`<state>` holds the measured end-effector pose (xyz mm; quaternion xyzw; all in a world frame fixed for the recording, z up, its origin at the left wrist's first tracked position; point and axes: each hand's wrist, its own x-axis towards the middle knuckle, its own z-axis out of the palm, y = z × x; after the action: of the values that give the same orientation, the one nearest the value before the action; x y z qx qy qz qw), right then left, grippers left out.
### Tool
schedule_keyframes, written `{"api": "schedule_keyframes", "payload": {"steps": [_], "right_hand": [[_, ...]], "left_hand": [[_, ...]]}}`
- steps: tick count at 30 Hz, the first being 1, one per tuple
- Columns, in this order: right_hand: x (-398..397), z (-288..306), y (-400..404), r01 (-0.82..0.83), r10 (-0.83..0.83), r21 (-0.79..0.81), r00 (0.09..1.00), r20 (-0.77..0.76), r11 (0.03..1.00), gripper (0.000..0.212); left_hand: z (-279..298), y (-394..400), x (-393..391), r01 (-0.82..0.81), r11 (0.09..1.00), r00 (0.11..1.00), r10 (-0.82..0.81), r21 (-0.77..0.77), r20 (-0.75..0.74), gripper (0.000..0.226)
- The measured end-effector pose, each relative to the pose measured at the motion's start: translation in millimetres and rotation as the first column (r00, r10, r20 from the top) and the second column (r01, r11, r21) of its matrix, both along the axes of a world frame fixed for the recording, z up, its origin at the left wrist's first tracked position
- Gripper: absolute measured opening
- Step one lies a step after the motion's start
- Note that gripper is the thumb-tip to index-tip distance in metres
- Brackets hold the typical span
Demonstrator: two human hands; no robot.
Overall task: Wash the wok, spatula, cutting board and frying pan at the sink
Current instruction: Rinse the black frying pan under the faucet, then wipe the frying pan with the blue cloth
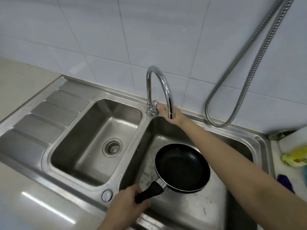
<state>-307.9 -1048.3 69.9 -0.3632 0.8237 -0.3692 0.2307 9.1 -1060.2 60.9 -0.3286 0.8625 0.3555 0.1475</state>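
At far left the pale table (20, 83) borders the steel sink (33, 155), whose ribbed draining board (49, 117) slopes toward the left basin (93, 143); that basin holds only its drain strainer (113, 147). Next, at the lower centre, the left hand (127, 206) grips the black handle of the frying pan (181, 167), its fingers (132, 190) wrapped round the grip. The pan is held open side up over the right basin (207, 211), roughly below the spout line, presumably so that water will fall into it. Whether its base rests on the basin floor cannot be told. At centre the chrome tap (157, 90) arches over the divider between basins; no water is seen running. The right hand (167, 113) reaches behind the spout to the tap's base, apparently to work the valve; its fingers are partly hidden by the spout, and whether they grasp the valve or merely touch it cannot be told. Further right a metal hose (249, 80) hangs in a loop against the white tiled wall (99, 30). At far right a yellow container (295, 157) and a dark blue object (285, 182) lie blurred beside the sink. The wok, spatula and cutting board are not in view.
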Motion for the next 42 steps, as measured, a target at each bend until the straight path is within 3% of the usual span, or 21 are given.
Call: {"api": "schedule_keyframes", "payload": {"steps": [2,3,7,10,11,13,15,17,19,22,25,29,31,33,37,40,42], "right_hand": [[14,12,31,0.009,-0.009,0.012,1.000,-0.012,1.000,0.026],[19,11,52,0.039,-0.038,0.020,0.999,-0.035,0.999,0.020],[47,-8,160,0.254,-0.254,0.004,0.967,-0.034,0.967,0.022],[76,-18,250,0.448,-0.446,0.022,0.893,-0.052,0.894,0.017],[87,-21,278,0.510,-0.507,0.027,0.858,-0.076,0.860,0.020],[99,-29,327,0.657,-0.618,0.062,0.734,-0.283,0.751,0.031],[109,-36,366,0.773,-0.648,0.194,0.618,-0.445,0.604,0.052],[119,-42,390,0.783,-0.663,0.421,0.616,-0.424,0.458,0.082],[125,-51,400,0.730,-0.687,0.551,0.640,-0.345,0.404,0.096],[125,-58,398,0.739,-0.660,0.477,0.658,-0.363,0.475,0.087],[124,-58,394,0.775,-0.674,0.357,0.631,-0.384,0.522,0.071],[126,-50,384,0.808,-0.793,0.125,0.589,-0.157,0.576,0.064],[133,-41,361,0.762,-0.757,0.005,0.644,-0.109,0.647,0.061],[142,-30,330,0.619,-0.618,-0.024,0.780,-0.104,0.785,0.061],[149,-8,273,0.195,-0.171,0.223,0.978,-0.123,0.955,0.064],[152,-4,248,-0.102,0.164,0.344,0.974,-0.156,0.934,0.068],[159,-14,235,-0.118,0.200,0.316,0.949,-0.242,0.941,0.075]], "left_hand": [[4,5,-5,0.022,0.998,1.000,-0.020,-0.059,0.021,0.033],[6,8,-8,0.055,0.995,0.998,-0.053,-0.083,0.019,0.032],[8,20,-16,0.165,0.978,0.986,-0.167,-0.127,-0.005,0.017],[3,29,-22,0.194,0.969,0.978,-0.202,-0.154,-0.041,0.018],[1,32,-23,0.201,0.963,0.976,-0.212,-0.177,-0.049,0.018],[-1,38,-26,0.197,0.958,0.971,-0.219,-0.208,-0.090,0.018],[-3,46,-26,0.202,0.952,0.964,-0.235,-0.232,-0.125,0.017],[-4,52,-24,0.213,0.940,0.957,-0.255,-0.265,-0.137,0.017],[-3,56,-22,0.228,0.932,0.951,-0.275,-0.283,-0.140,0.017],[2,60,-23,0.249,0.929,0.953,-0.285,-0.275,-0.099,0.018],[11,61,-25,0.213,0.972,0.971,-0.222,-0.102,-0.088,0.020],[17,68,-21,0.063,0.978,0.995,-0.047,0.197,-0.082,0.027],[18,71,-17,0.019,0.961,0.998,-0.002,0.274,-0.065,0.029],[20,75,-13,0.013,0.954,0.998,0.008,0.298,-0.070,0.030],[35,80,-7,0.077,0.963,0.992,-0.047,0.257,-0.119,0.028],[44,78,-1,0.180,0.979,0.975,-0.164,0.093,-0.152,0.030],[46,79,8,0.298,0.951,0.944,-0.307,-0.083,-0.123,0.032]]}}
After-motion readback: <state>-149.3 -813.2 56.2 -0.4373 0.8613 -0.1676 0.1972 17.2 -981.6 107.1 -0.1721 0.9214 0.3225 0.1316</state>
